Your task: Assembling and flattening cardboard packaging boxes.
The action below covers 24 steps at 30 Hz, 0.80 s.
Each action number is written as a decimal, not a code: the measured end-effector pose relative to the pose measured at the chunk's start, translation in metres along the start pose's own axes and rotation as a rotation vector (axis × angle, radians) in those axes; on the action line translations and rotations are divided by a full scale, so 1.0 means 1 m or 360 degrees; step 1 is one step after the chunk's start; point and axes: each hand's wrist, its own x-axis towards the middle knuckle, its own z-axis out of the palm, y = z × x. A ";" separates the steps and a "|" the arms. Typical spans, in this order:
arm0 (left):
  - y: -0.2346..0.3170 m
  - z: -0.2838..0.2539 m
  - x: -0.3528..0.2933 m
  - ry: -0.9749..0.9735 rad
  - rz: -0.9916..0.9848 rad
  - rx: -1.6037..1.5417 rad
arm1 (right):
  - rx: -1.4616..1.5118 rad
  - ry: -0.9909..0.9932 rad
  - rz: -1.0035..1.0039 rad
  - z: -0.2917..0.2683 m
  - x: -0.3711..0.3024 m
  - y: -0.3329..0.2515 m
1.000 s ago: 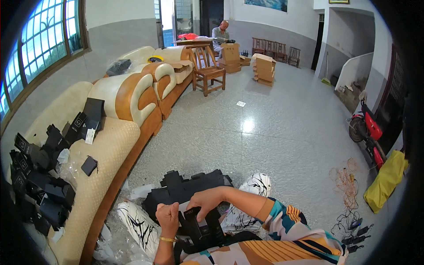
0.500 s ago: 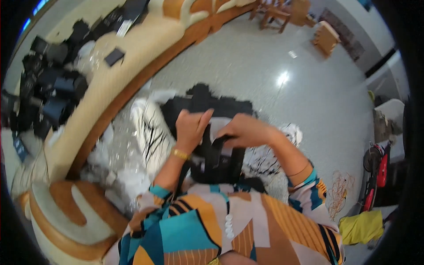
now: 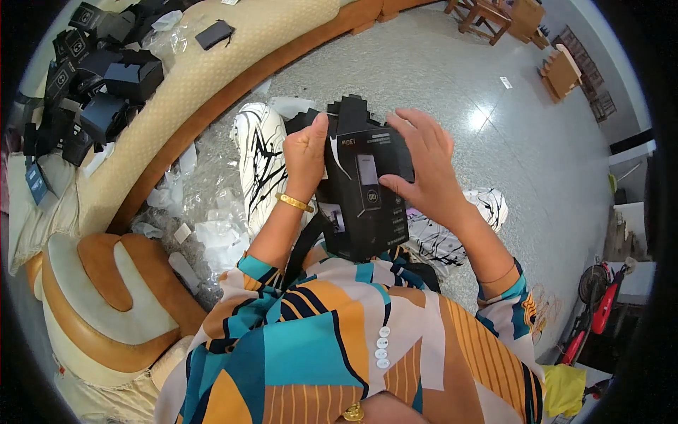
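A black cardboard box (image 3: pixel 361 194) with a printed phone-like picture lies in front of my body, between my knees. My left hand (image 3: pixel 305 157) is closed around its upper left edge, thumb pointing up. On the other side, my right hand (image 3: pixel 432 166) has its fingers spread over the box's upper right corner. Its thumb rests at the printed face. A pale torn strip (image 3: pixel 337 157) curves along the upper left of that face. Behind the box, more flat black cardboard (image 3: pixel 351 113) sticks out, partly hidden by the box and my hands.
Several black boxes (image 3: pixel 99 78) are heaped on the cream sofa (image 3: pixel 201 78) at the left, with a dark pouch (image 3: pixel 215 34) nearby. Clear plastic and white wrapping (image 3: pixel 219 237) litter the floor beside my left leg. A padded armrest (image 3: pixel 106 304) stands at lower left.
My right hand has let go of a black flap and spread its fingers. The box's printed face now shows, where pale and black panels showed before. The whole view has shifted.
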 end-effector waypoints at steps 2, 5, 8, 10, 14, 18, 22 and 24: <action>0.006 0.001 -0.005 -0.0022 -0.0045 -0.0029 | 0.0039 -0.0006 -0.0088 -0.003 0.003 -0.007; 0.026 0.008 -0.013 -0.0223 0.0100 0.0029 | 0.0171 -0.0097 -0.0217 0.002 0.006 -0.012; 0.034 0.014 -0.018 -0.0196 0.0288 -0.0037 | 0.0291 -0.0225 -0.0246 0.004 0.010 -0.009; 0.034 0.013 -0.026 -0.0264 0.0282 -0.0139 | 0.0475 -0.0684 -0.0146 -0.007 0.017 -0.006; 0.038 0.024 -0.024 -0.0393 0.0314 -0.0301 | 0.0315 -0.1004 -0.0250 -0.009 0.022 0.004; 0.035 0.020 -0.026 -0.0369 0.0493 0.0193 | 0.0217 -0.1233 -0.0353 0.005 0.010 0.006; 0.029 0.022 -0.024 -0.0326 0.0451 0.0336 | 0.0302 -0.1368 -0.0384 0.012 0.016 0.008; 0.028 0.019 -0.026 -0.0263 0.0360 0.0304 | 0.0349 -0.1239 -0.0449 0.017 0.011 0.005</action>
